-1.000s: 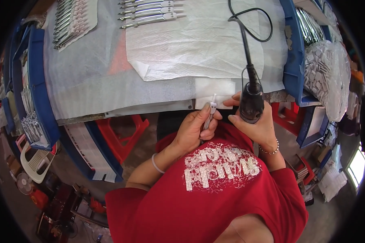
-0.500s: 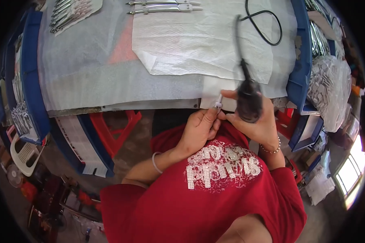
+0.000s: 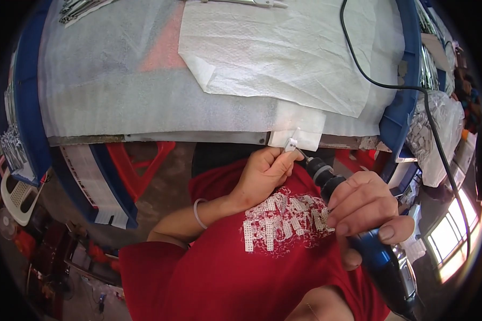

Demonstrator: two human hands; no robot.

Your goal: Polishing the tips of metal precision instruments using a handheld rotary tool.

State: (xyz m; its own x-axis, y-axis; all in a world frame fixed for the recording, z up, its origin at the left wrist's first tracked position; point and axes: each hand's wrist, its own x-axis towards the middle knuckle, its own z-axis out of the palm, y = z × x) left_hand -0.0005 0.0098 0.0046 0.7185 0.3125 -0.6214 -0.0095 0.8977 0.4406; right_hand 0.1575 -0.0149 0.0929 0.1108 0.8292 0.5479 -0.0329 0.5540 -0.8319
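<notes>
My left hand pinches a small white part between thumb and fingers at the table's near edge. Two dark dots, screws or holes, show on its face. Wrapped round a blue and black electric screwdriver, my right hand holds it slanting, its tip pointing up and left. The thin bit reaches the side of the white part near my left thumb; whether it touches a screw I cannot tell. Under the part, a white pad lies over the table edge.
A white sheet covers the table, with a metal drawing compass at its far edge. Metal pieces lie far left. Blue bins flank both sides. A bag of white parts stands right, crossed by the black cable.
The screwdriver, earlier upright in my right hand above the table edge, has swung down to the right, its bit now at the white part. My left hand still holds the part.
</notes>
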